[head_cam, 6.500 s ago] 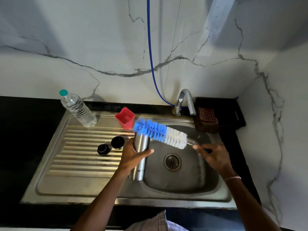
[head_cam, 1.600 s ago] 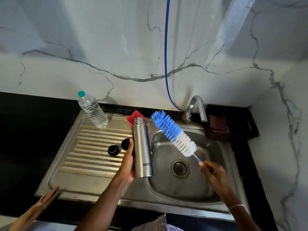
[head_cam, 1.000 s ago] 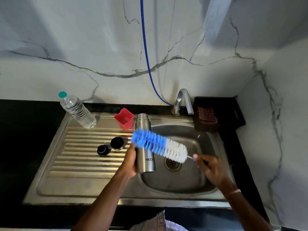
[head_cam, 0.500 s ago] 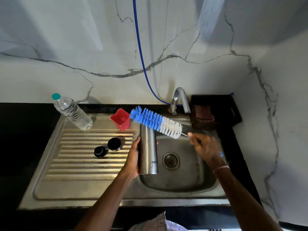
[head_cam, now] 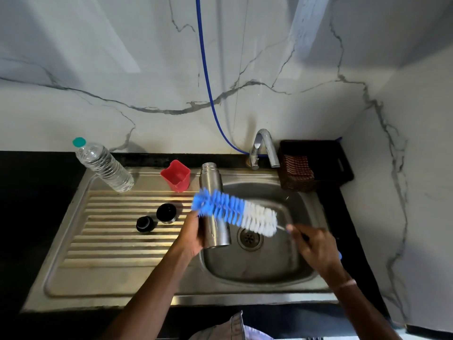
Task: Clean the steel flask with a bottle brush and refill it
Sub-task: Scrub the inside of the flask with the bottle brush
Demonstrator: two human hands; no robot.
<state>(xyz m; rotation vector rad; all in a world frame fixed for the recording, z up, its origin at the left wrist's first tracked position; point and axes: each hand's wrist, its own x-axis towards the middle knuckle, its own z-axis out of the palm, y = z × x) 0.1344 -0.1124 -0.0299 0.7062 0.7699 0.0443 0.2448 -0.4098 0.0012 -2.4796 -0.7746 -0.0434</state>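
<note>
A person stands at a steel kitchen sink (head_cam: 245, 296), seen from above. The left hand (head_cam: 192, 239) grips a steel flask (head_cam: 211, 180) around its lower half, fingers curled behind the body, and holds it upright with the open mouth at the top, above the left edge of the basin. The right hand (head_cam: 316, 249) is closed around the thin handle of a bottle brush (head_cam: 235, 212), over the right side of the basin. The brush lies nearly level across the front of the flask, outside it, with the blue bristles at the left tip and the white bristles nearer the handle; its outline is blurred.

On the ribbed drainboard (head_cam: 98, 241) to the left sit two black caps: a smaller one (head_cam: 145, 224) and, just beside it, a larger one (head_cam: 166, 213). Behind them a red cup (head_cam: 176, 176) stands near the flask, and a clear plastic water bottle (head_cam: 104, 165) with a teal cap stands at the far left corner. A chrome tap (head_cam: 263, 148) rises behind the basin, with a blue hose (head_cam: 206, 77) running up the marble wall. A dark basket (head_cam: 318, 165) holding a checked cloth (head_cam: 296, 166) sits to the right of the tap
</note>
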